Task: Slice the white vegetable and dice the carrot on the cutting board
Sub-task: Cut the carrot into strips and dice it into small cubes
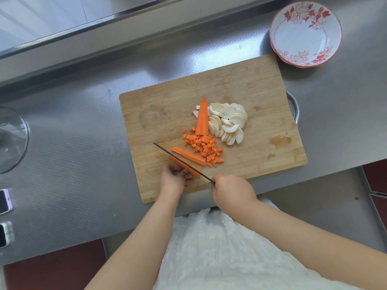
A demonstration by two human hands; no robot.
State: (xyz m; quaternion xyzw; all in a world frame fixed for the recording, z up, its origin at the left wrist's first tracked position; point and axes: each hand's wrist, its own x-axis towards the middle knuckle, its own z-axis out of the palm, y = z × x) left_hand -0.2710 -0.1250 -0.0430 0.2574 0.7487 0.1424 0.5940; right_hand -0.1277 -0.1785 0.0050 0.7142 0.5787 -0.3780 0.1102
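Head view: carrot strip (184, 167) lies on the near left part of the cutting board (261, 84), its long axis running from upper left to lower right, and the knife (180, 161) lies almost along that same line, its blade resting on or just above the strip. Left hand (174, 178) sits directly at the strip's near side, fingers curled and pinning it to the board. Right hand (231, 191), to the right and nearer the body, is wrapped round the knife handle. My judgement is that the cut at hand is a lengthwise split, so blade and strip must stay aligned. A second cut wedge (189, 156) lies just beyond the blade, diced carrot (206, 148) beside it, an uncut carrot piece (202, 118) and the white vegetable slices (229, 122) farther off.
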